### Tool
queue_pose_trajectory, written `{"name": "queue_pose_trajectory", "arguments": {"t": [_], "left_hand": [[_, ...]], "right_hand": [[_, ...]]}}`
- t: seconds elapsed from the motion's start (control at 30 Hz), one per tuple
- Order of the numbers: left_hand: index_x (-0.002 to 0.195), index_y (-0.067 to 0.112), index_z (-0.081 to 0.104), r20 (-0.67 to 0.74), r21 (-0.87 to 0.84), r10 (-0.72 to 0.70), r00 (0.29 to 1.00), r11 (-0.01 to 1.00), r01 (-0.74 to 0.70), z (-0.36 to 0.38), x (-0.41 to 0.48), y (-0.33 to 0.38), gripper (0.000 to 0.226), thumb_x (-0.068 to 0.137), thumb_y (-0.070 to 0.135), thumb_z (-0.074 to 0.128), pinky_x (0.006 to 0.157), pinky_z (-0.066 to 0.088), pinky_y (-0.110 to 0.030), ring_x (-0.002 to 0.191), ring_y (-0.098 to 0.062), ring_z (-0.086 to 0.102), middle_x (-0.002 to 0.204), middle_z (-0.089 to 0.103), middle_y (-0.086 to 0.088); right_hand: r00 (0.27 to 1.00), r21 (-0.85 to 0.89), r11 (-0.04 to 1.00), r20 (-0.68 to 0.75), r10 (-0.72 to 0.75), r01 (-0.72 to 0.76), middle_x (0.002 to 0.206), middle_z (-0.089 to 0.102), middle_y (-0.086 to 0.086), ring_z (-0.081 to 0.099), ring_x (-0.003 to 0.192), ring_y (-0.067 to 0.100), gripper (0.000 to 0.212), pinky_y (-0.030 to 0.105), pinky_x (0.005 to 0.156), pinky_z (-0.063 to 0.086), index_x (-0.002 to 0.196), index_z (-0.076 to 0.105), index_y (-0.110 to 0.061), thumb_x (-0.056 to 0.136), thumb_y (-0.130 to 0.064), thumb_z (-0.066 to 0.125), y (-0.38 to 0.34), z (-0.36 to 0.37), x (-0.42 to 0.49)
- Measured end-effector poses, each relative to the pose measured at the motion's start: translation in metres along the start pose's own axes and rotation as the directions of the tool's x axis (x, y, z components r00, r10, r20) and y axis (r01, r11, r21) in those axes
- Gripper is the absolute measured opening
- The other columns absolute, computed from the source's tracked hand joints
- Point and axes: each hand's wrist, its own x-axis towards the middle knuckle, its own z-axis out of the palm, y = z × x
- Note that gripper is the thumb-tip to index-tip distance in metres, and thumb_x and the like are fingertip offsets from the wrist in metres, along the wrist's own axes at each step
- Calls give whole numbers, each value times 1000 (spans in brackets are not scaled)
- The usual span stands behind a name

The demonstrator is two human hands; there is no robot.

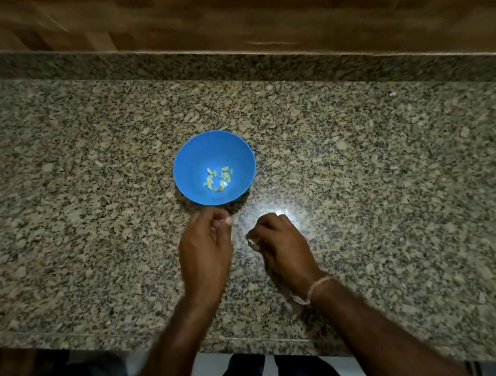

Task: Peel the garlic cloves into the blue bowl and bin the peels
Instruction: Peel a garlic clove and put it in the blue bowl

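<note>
As left hand (206, 250) pinches a scrap (226, 221), blue bowl (193, 163) lies just beyond.

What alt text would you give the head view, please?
A bowl of peeled cloves sits on a granite counter, left hand and right hand close before it. The right pinches a pale scrap; the left's curled fingers are blurred.

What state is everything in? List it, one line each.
Bowl: upright on the counter.
Cloves: peeled, loose in the bowl.
Left hand: fingers curled near the bowl; contents unclear.
Right hand: pinching a pale scrap.
</note>
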Motion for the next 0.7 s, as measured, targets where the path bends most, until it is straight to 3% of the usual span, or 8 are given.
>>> {"name": "queue_pose_trajectory", "arguments": {"t": [0.1, 0.13, 0.2, 0.27, 0.33, 0.47, 0.63, 0.7], "left_hand": [[112, 18, 74, 242, -222, -410, 880, 859, 461, 30, -30, -12, 15, 98, 19, 68, 72, 53, -21, 85, -12, 72, 92, 74, 3], [116, 18, 74, 299, -301, -459, 837, 787, 539, 36, -33, -11, 18, 99, 20, 68, 74, 57, -26, 84, -13, 74, 94, 76, -1], [116, 21, 74, 327, -415, -436, 839, 731, 542, 40, -38, -4, 18, 100, 19, 68, 75, 60, -32, 85, -14, 75, 98, 79, -3], [112, 21, 76, 342, -530, -404, 848, 662, 530, 38, -41, 11, 17, 98, 14, 68, 73, 58, -32, 82, -16, 73, 95, 79, -7], [108, 20, 78, 365, -624, -410, 836, 559, 546, 34, -43, 22, 16, 98, 12, 68, 73, 54, -35, 79, -17, 67, 92, 78, -11], [102, 18, 81, 412, -708, -422, 808, 410, 575, 30, -47, 33, 15, 90, 21, 72, 70, 51, -31, 79, -22, 63, 89, 73, -15], [109, 17, 79, 422, -734, -382, 822, 388, 557, 26, -52, 44, 26, 85, 25, 72, 79, 56, -37, 86, -27, 67, 104, 77, -15], [106, 19, 79, 422, -736, -361, 832, 399, 546, 27, -53, 48, 23, 84, 22, 72, 77, 59, -34, 88, -23, 69, 105, 77, -13]], "right_hand": [[999, 76, 997, -35, 27, -25, 101, 58, -7, 53, 97, 17, 20, 36, 75, 51, 100, 71, -18, 90, -1, 72, 5, -2, 2], [998, 140, 989, -40, 47, -41, 99, 62, -7, 57, 95, 15, 15, 33, 76, 51, 99, 73, -18, 91, -5, 73, 7, -5, 2], [990, 375, 918, 6, 138, -130, 93, 72, -5, 67, 89, 14, 9, 31, 77, 54, 98, 78, -14, 92, -9, 74, 4, -14, 1], [966, 596, 767, 67, 249, -239, 89, 77, 1, 74, 86, 16, 5, 29, 77, 58, 95, 79, -8, 89, -7, 79, -3, -29, -1], [947, 704, 649, 113, 301, -290, 87, 79, 5, 76, 85, 24, 6, 37, 78, 62, 92, 78, -6, 88, -8, 82, -6, -43, -3], [945, 777, 546, 197, 262, -313, 92, 79, 12, 76, 90, 38, 9, 50, 85, 63, 100, 80, -5, 91, -9, 79, -9, -66, -5], [913, 841, 370, 317, 257, -396, 94, 79, 20, 77, 85, 28, 15, 31, 78, 63, 108, 76, 1, 94, -6, 74, -15, -83, -14], [915, 845, 367, 308, 259, -388, 96, 79, 19, 77, 87, 26, 16, 31, 80, 62, 108, 76, 1, 95, -6, 74, -14, -86, -18]]}}
